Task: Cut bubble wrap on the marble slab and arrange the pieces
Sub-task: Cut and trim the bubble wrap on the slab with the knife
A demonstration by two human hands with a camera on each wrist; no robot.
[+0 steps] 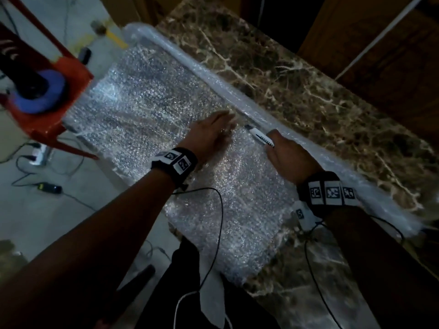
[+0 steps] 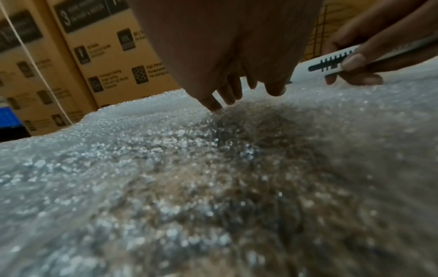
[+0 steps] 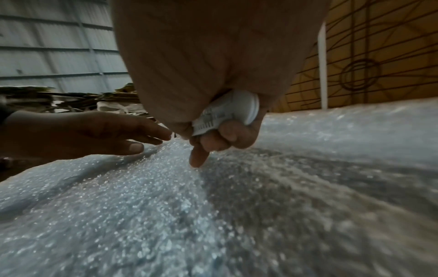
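Note:
A wide sheet of bubble wrap (image 1: 152, 108) lies unrolled over the brown marble slab (image 1: 297, 86), with its roll (image 1: 190, 60) running diagonally along the far side. My left hand (image 1: 213, 134) lies flat with straight fingers pressing the sheet just short of the roll. My right hand (image 1: 289, 157) grips a white utility knife (image 1: 259, 137) whose tip points at the wrap beside the roll. In the left wrist view the knife (image 2: 331, 62) sits to the right of my left fingers (image 2: 227, 95). In the right wrist view the knife's rear end (image 3: 234, 110) shows in my fist.
A red metal stand (image 1: 47, 91) holding a blue ring overlaps the sheet's left end. Cables and a charger (image 1: 47, 187) lie on the floor at the left. Cardboard boxes (image 2: 99, 56) stand beyond the slab. Black wrist cables (image 1: 218, 210) trail over the near wrap.

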